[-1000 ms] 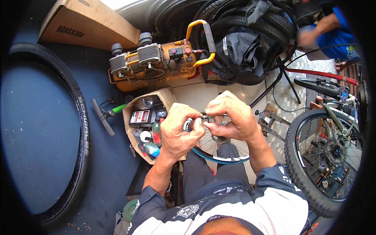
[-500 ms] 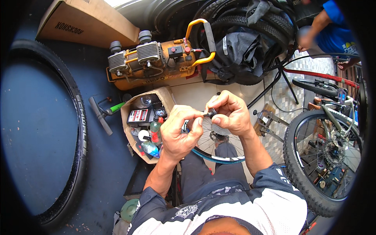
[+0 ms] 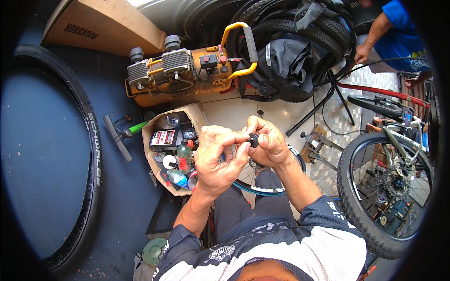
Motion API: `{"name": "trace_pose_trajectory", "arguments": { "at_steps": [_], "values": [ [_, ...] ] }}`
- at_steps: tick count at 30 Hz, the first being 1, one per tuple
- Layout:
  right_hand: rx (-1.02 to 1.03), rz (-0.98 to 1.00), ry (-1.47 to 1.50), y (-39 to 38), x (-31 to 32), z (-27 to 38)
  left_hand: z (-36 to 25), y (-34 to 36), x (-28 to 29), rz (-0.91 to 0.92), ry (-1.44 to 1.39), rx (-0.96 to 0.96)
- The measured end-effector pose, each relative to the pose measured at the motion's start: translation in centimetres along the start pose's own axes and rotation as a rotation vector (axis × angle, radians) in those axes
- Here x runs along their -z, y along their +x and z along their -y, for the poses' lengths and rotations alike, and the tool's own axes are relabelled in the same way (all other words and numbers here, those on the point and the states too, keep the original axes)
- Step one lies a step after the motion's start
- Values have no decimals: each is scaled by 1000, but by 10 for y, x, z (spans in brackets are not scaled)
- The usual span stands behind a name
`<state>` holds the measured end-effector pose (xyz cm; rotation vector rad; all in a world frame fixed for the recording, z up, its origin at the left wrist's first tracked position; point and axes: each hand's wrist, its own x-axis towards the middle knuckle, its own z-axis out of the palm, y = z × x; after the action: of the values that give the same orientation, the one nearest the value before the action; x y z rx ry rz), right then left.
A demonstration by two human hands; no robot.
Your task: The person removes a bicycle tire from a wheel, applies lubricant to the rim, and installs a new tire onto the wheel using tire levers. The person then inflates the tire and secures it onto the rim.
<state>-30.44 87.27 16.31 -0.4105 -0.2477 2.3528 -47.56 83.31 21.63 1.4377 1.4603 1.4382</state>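
Note:
In front of my chest, both hands meet over a small black round part (image 3: pixel 253 140), apparently with a narrow stem; its exact kind is too small to tell. My right hand (image 3: pixel 271 147) grips its round body between thumb and fingers. My left hand (image 3: pixel 216 157) pinches at the part's left end with thumb and forefinger, and the fingertips hide whatever is there. Below the hands, a spoked bicycle wheel (image 3: pixel 262 191) with a teal and white rim lies by my legs, partly covered by my right forearm.
Left of my hands stands a cardboard box (image 3: pixel 200 117) of bottles and containers. Behind it is an orange air compressor (image 3: pixel 166 97). A bare tyre (image 3: pixel 95 161) lies far left, near a T-handled tool (image 3: pixel 118 138). Bicycles (image 3: pixel 347 187) and a co-worker's arm (image 3: pixel 378 30) occupy the right.
The black part has turned, so its round face shows more. My right hand has shifted slightly left and down with it. The co-worker's hand at upper right has moved a little lower.

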Motion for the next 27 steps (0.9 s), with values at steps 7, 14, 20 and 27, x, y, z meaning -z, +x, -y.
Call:
{"name": "trace_pose_trajectory", "arguments": {
  "at_steps": [7,14,20,27],
  "values": [
    [-53,-143,-100,2,-23,8,5,-4,2,-26,-116,192],
    [-25,-246,-240,1,-27,8,13,-4,9,39,-61,128],
    [-21,-300,-493,0,-35,15,11,1,11,77,-11,127],
    [217,-204,-943,-8,-40,10,19,3,20,139,15,12]
  ]
}}
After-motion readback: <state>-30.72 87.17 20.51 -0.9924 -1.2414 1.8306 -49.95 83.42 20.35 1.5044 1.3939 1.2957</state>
